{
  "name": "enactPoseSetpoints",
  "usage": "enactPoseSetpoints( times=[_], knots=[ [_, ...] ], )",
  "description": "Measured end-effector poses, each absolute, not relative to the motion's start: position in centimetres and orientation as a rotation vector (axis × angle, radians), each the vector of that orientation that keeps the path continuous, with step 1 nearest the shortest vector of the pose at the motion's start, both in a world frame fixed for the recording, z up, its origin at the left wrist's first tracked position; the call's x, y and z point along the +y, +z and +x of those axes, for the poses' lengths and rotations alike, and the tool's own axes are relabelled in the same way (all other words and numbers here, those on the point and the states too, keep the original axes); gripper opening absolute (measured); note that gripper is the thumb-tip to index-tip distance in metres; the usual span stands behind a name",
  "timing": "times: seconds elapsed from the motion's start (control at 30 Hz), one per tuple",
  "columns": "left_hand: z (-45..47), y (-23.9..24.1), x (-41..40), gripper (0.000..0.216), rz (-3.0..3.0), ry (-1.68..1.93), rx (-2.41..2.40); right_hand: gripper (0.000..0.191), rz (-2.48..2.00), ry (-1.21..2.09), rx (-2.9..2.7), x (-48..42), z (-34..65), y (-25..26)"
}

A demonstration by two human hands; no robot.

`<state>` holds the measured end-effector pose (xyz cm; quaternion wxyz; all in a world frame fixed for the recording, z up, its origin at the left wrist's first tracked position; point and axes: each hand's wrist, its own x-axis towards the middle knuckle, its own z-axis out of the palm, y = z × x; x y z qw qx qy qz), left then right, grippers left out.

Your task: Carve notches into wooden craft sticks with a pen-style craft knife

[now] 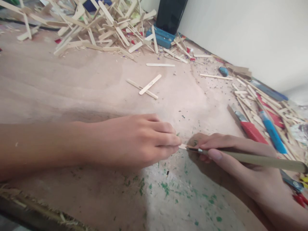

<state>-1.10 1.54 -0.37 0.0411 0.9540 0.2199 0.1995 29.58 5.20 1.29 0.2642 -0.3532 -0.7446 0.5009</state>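
Note:
My left hand lies palm down on the wooden table, its fingers together and closed over a craft stick. Only the pale end of that stick pokes out past the fingertips. A carving tool with a long wooden handle is gripped in my right hand, between thumb and fingers. Its narrow dark metal end points left and meets the exposed end of the stick. Beyond my left hand, one craft stick with a small mark lies across another one.
A large heap of craft sticks fills the back left, beside a blue stand holding a dark object. At right lie a red-handled cutter, a blue-handled tool, red-handled pliers or snips and more sticks. Green specks dot the tabletop.

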Motion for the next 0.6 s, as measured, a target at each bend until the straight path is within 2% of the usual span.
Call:
enactPoseSetpoints(
  times=[0.6],
  knots=[
    [-1.06,-0.41,1.53,0.03,2.932,0.6,0.674,0.017,-0.959,1.347,-2.016,5.31,29.43,1.34]
  ],
)
